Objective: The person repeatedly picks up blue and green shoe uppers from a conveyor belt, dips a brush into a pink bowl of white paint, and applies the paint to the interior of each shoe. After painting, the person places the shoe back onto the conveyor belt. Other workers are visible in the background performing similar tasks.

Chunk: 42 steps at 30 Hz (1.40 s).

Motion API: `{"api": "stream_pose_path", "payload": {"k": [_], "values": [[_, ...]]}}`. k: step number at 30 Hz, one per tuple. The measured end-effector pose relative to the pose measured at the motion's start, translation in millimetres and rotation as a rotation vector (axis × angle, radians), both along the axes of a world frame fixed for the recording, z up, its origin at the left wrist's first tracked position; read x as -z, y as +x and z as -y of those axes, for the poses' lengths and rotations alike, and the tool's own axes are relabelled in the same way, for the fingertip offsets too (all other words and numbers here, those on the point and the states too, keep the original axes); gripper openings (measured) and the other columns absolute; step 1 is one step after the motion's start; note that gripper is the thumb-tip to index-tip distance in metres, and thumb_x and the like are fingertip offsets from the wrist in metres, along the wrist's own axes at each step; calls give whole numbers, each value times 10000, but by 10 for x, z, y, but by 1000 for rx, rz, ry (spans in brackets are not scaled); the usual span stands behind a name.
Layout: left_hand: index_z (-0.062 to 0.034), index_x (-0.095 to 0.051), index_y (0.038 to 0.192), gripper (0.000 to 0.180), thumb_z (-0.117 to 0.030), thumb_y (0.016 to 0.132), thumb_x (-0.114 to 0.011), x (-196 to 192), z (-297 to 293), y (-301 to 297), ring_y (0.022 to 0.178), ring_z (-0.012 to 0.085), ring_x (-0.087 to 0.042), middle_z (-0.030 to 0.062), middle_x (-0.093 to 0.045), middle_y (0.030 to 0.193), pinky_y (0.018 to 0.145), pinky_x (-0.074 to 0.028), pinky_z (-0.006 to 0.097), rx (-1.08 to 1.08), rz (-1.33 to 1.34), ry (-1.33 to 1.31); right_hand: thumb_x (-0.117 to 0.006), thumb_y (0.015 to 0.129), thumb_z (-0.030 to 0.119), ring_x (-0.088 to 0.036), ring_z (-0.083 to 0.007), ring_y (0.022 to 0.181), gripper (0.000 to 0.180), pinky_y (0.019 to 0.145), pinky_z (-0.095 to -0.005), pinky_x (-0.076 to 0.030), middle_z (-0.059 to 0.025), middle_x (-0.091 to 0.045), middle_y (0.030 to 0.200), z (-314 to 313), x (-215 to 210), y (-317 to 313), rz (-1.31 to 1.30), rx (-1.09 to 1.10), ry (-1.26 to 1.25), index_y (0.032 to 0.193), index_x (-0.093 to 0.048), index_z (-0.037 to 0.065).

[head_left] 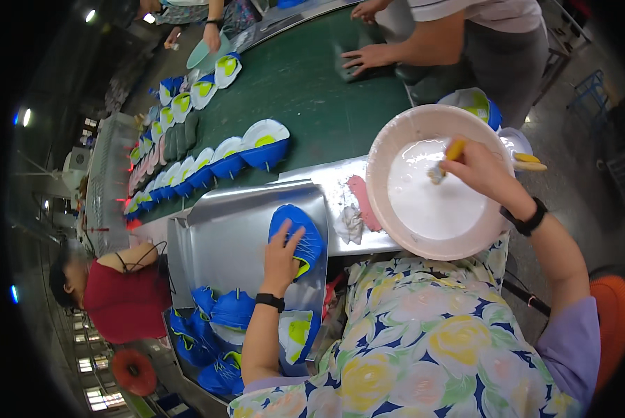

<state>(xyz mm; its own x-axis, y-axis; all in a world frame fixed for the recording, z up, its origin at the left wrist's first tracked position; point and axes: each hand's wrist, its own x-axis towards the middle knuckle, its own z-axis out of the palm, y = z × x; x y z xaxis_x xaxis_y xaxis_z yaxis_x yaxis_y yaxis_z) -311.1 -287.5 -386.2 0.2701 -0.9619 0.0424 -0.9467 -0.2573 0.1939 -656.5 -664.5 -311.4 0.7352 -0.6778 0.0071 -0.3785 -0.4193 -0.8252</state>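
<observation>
My left hand (283, 254) is on a blue shoe upper (305, 230), its fingers curled over the upper's surface. This upper lies at the right side of a metal tray (236, 209). In my right hand (480, 171) is a brush with a yellow handle (455, 148). The brush's bristle end (436, 174) is over or in the white liquid (424, 202) of a large pale pink basin (389, 230); I cannot tell how deep it dips. More blue uppers (232, 308) are heaped in the near part of the tray, and one with a white and lime lining (296, 334) lies beside my left forearm.
Rows of blue uppers (265, 143) and insole-like pieces (180, 139) line the green conveyor belt (312, 97). A crumpled rag (349, 224) and a pink piece (363, 202) lie left of the basin. Co-workers stand across the belt and at left. A second yellow-handled brush (530, 161) rests right.
</observation>
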Motion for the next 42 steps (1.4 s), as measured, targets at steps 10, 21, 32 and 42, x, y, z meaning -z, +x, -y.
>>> {"api": "stream_pose_path", "payload": {"k": [10, 21, 32, 42], "values": [[-77, -612, 1287, 419, -65, 870, -657, -714, 480, 563, 1135, 297, -654, 118, -679, 1214, 960, -531, 430, -225, -566, -244, -729, 830, 142, -683, -407, 856, 210, 785, -459, -531, -210, -699, 892, -392, 219, 294, -325, -569, -93, 952, -627, 5], [-45, -540, 1368, 454, -366, 1049, -506, -1216, 1996, -144, 1156, 312, -644, 139, -670, 1232, 1012, -521, 455, -126, -2046, 114, -727, 873, 164, -673, -309, 768, 207, 700, -360, -521, -152, -670, 810, 262, -657, -93, 365, -247, -164, 990, -614, 35], [-50, -501, 1407, 506, -420, 1070, -430, -1075, 2436, -637, 1159, 302, -638, 136, -647, 1274, 1023, -518, 463, -140, -2004, -156, -743, 852, 247, -708, -312, 759, 312, 690, -349, -538, -219, -705, 829, 284, -716, -253, 289, 125, -18, 904, -617, -33], [-19, -603, 1270, 275, -137, 1022, -610, -611, 2499, -787, 1020, 177, -643, 95, -668, 1171, 872, -535, 337, -186, -1436, -736, -731, 895, 250, -696, -155, 665, 344, 606, -258, -551, -137, -712, 815, -36, -300, -68, 423, 253, 420, 993, -647, -68]]}}
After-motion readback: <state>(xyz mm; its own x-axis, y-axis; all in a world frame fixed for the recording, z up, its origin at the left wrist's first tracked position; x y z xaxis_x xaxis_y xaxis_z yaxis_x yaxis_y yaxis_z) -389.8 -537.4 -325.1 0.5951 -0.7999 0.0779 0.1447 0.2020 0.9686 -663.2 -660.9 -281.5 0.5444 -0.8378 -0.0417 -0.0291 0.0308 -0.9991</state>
